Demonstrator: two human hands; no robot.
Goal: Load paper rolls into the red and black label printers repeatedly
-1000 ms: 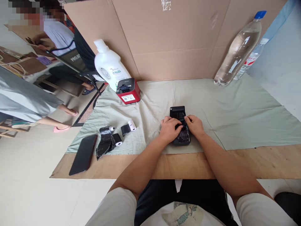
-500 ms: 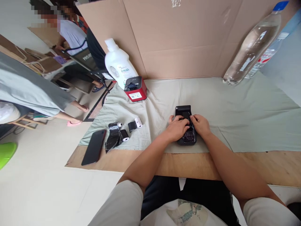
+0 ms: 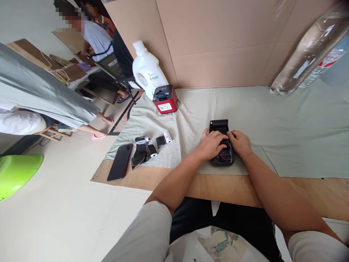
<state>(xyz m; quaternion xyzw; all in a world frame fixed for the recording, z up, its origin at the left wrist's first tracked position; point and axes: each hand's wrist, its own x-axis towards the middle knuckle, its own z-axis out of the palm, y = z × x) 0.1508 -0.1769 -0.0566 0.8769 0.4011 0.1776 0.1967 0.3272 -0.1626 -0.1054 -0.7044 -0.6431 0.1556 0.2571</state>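
A small black handheld printer [image 3: 219, 126] lies on the pale green cloth [image 3: 286, 120] near the table's front edge, its lid end pointing away from me. My left hand [image 3: 213, 145] rests on its left side, fingers curled over the middle. From the right, my right hand [image 3: 240, 142] grips it, thumb and fingers pressing at the centre. Both hands cover most of the device; its glossy lower end [image 3: 225, 158] shows between them.
Left of the printer lie paper rolls in black wrap [image 3: 164, 139] [image 3: 143, 151] and a black phone [image 3: 120, 166]. A red printer [image 3: 164, 99] and a white bottle [image 3: 147, 70] stand at the back left, clear water bottles [image 3: 311, 62] at the back right, cardboard [image 3: 218, 40] behind. People sit beyond the left edge.
My view has swung left and down, so everything sits further right in the picture. Both hands stay on the black printer with only small finger shifts.
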